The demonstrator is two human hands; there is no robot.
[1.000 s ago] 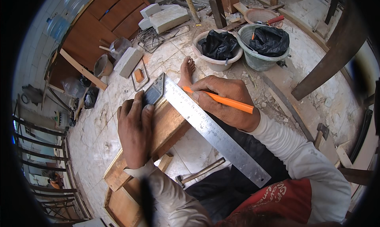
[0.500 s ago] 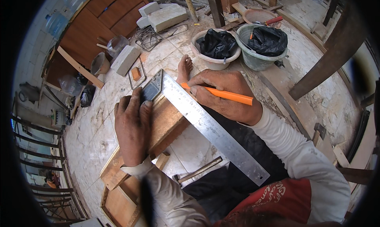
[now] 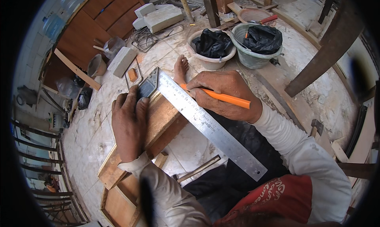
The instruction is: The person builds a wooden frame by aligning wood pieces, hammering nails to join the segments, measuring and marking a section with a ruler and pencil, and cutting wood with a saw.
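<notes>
From the head view, a pale bucket (image 3: 211, 63) and a green bucket (image 3: 253, 60) stand beyond the bare foot (image 3: 181, 67), a slim handle (image 3: 199, 168) lying nearer. The right hand (image 3: 225, 93) pinches an orange pencil (image 3: 232, 99) at the square's edge; the left hand (image 3: 128, 126) lies over the beam, its grip hard to tell. The scuffed steel square (image 3: 209, 126) crosses the brown wooden beam (image 3: 161, 118)'s far end.
</notes>
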